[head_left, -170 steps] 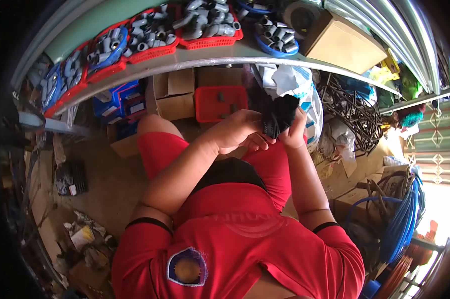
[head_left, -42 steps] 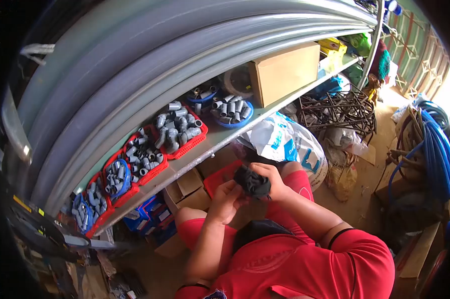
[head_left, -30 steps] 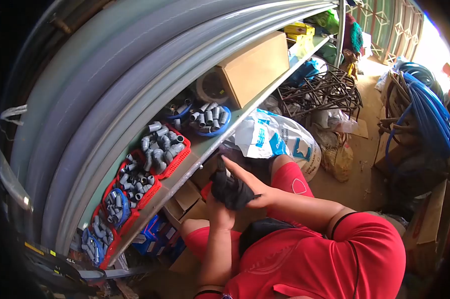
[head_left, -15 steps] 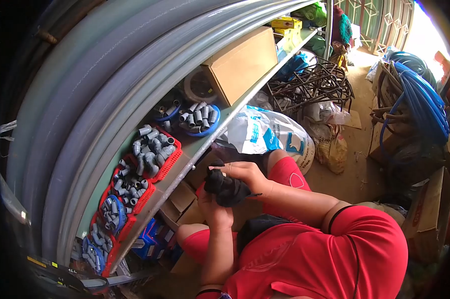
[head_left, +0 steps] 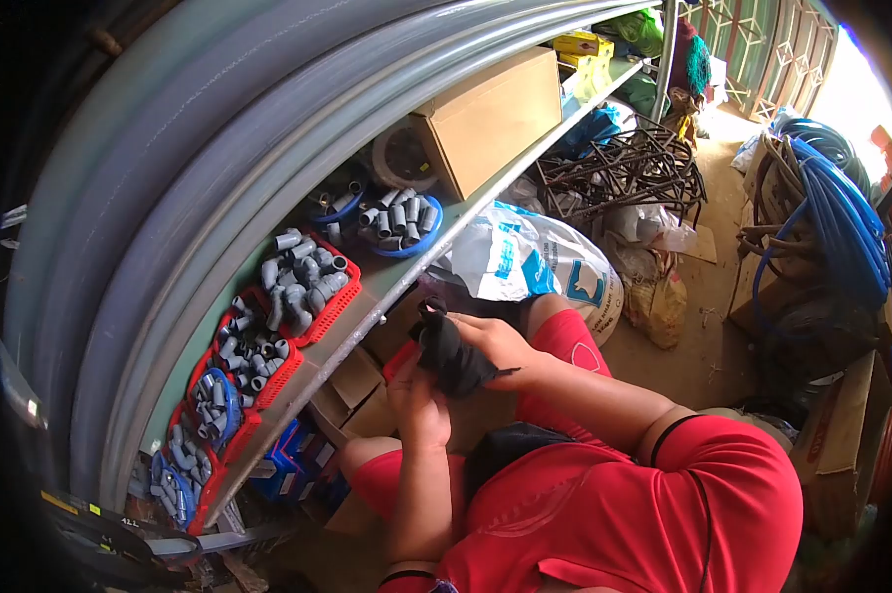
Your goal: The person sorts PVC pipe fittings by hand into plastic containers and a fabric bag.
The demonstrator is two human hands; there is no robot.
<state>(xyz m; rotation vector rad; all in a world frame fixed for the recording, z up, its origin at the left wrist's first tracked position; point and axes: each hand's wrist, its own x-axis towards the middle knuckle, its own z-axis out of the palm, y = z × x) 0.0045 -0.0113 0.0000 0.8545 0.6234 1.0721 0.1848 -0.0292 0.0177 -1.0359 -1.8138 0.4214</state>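
Both of my hands are closed on a bunched black cloth point(head_left: 454, 358) in front of my knees. My right hand point(head_left: 498, 341) grips it from the right, with the fingers reaching over its upper part. From below, my left hand point(head_left: 421, 410) wraps around the lower left side, its fingers partly hidden behind the cloth. A fold at the cloth's top end stands up beyond my right fingertips. Something red shows just behind my left hand.
To my left, a shelf point(head_left: 367, 324) holds red baskets point(head_left: 332, 314) of grey pipe fittings, a blue bowl point(head_left: 413, 244) of fittings and a cardboard box point(head_left: 495, 114). Long grey pipes point(head_left: 169, 188) curve above. Beyond my knees are a white sack point(head_left: 535, 252), metal frames point(head_left: 624, 173) and coiled blue hose point(head_left: 836, 212).
The cloth has been turned and shifted slightly down in my hands, and its top fold now opens upward. My left hand has moved a little to the left. Both hands keep their hold.
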